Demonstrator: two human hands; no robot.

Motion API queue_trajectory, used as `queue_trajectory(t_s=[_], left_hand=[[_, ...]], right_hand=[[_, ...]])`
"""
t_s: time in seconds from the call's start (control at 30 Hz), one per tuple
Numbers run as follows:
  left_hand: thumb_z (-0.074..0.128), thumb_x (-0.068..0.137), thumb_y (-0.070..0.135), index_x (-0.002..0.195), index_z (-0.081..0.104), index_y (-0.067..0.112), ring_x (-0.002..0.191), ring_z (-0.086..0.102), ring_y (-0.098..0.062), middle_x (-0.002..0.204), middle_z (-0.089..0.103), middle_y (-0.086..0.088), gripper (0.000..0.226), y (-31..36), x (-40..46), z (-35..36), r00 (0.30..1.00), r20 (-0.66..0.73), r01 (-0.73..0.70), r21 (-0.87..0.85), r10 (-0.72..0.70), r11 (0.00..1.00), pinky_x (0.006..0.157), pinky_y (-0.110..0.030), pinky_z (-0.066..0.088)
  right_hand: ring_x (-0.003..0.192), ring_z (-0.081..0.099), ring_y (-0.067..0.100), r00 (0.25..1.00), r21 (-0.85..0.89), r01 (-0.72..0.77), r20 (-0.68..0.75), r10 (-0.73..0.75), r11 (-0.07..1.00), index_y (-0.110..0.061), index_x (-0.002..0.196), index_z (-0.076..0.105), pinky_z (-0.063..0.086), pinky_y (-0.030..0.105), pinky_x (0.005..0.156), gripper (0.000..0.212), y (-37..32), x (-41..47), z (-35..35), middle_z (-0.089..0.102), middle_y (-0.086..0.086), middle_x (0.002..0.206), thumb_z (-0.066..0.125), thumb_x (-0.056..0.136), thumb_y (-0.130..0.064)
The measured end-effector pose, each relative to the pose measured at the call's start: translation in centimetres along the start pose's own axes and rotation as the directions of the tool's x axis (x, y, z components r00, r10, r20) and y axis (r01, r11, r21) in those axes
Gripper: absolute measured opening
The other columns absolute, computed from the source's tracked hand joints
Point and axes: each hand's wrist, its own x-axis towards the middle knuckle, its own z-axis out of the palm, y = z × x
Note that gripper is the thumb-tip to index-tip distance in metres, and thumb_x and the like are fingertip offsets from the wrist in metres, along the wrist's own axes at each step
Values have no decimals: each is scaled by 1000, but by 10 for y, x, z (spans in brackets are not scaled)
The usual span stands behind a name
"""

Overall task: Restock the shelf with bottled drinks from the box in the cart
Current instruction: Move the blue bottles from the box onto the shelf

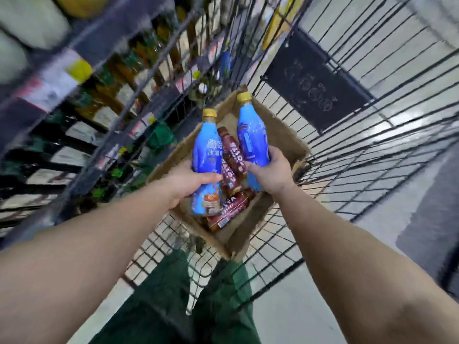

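Forearms reach out from the bottom of the view over green trousers and the wire floor of the cart (285, 227), each ending in a hand wrapped round a blue bottle above the cardboard box (280, 137).

The left hand (188, 181) grips the left blue bottle (207, 155) about its lower middle; the fingers (211, 177) curl across the front of the label, the thumb is hidden behind, and the yellow cap points up and away. The right hand (270, 172) closes on the right blue bottle (252, 135) low on its body, fingers out of sight on the far side and the base poking out below the palm. Both bottles appear lifted clear of the box, tilted slightly toward each other, with a gap between them.

Down in that gap, inside the box, lie the brown bottles (232, 155): one slanting between the two hands, at least one more across the near corner, perhaps others beneath that I cannot count. No blue bottle is visible left in the box.

Beyond the cart's left wall, badly blurred, runs the shelf (82, 78), its rows already holding many bottles; which slot waits for these I cannot tell.

By my reckoning the task is midway: two bottles are in hand and not yet shelved, and the brown ones remain to be carried over afterward.
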Motion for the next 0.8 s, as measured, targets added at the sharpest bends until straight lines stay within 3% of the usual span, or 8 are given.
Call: queue_trajectory(t_s=[0.07, 0.17, 0.27, 0.4, 0.47, 0.53, 0.67, 0.8], left_hand=[[77, 79, 13, 94, 67, 17, 60, 66, -10, 73, 73, 4, 18, 12, -23, -5, 998, 8, -69, 30, 69, 997, 51, -18, 53], [74, 80, 4, 83, 66, 20, 54, 65, -3, 58, 69, 12, 18, 25, -62, -12, 983, 18, -185, 39, 184, 982, 52, -14, 53], [78, 76, 7, 96, 68, 10, 61, 67, -7, 79, 73, -2, 24, 27, -103, -17, 959, 6, -285, 26, 285, 958, 60, -18, 55], [90, 50, 31, 104, 68, 11, 80, 73, -18, 95, 76, -5, 62, 14, -170, -25, 911, -83, -408, -63, 403, 911, 77, -33, 58], [85, 66, 16, 98, 68, 13, 70, 72, -10, 80, 76, 4, 37, -2, -212, -29, 880, -123, -471, -122, 458, 873, 66, -25, 58], [76, 77, 4, 97, 68, 13, 63, 70, -7, 73, 75, 7, 23, -24, -257, -35, 845, -167, -531, -156, 508, 833, 61, -22, 57], [75, 78, 6, 95, 69, 15, 70, 71, -15, 85, 76, -1, 20, -81, -355, -57, 785, -267, -612, -190, 560, 767, 70, -29, 57], [72, 80, 5, 100, 69, 13, 84, 72, -25, 97, 75, -9, 21, -140, -451, -86, 716, -391, -687, -252, 578, 682, 81, -40, 59]], right_hand=[[90, 57, 10, 1000, 40, 12, -9, -12, 999, -5, 123, 57, 46, 9, 77, 53, -14, -29, 2, 64, 3, 105, 79, 76, -8], [87, 58, 15, 1000, 109, 21, -9, -20, 994, -5, 116, 59, 50, 34, 89, 48, -32, -70, 2, 64, 1, 95, 82, 74, -9], [87, 60, 16, 997, 152, 82, 3, -83, 985, -6, 114, 59, 52, 42, 90, 50, -48, -110, -2, 65, 2, 94, 83, 71, -11], [91, 64, 21, 977, 221, 160, 102, -185, 962, -10, 110, 61, 53, 47, 92, 52, -71, -168, -3, 69, 11, 105, 87, 67, -20], [92, 67, 24, 953, 261, 199, 173, -249, 945, -6, 113, 62, 55, 47, 89, 65, -81, -200, -1, 70, 16, 109, 89, 59, -32], [86, 67, 22, 917, 320, 221, 253, -308, 921, 1, 116, 60, 58, 37, 80, 54, -91, -239, 5, 69, 20, 111, 82, 70, -17], [85, 69, 26, 829, 356, 247, 404, -387, 901, 2, 116, 60, 57, 39, 80, 54, -110, -323, 25, 71, 18, 106, 78, 66, -9], [72, 70, 14, 685, 372, 325, 541, -488, 870, -9, 103, 64, 57, 28, 66, 24, -141, -409, 67, 73, 8, 91, 70, 81, -2]])
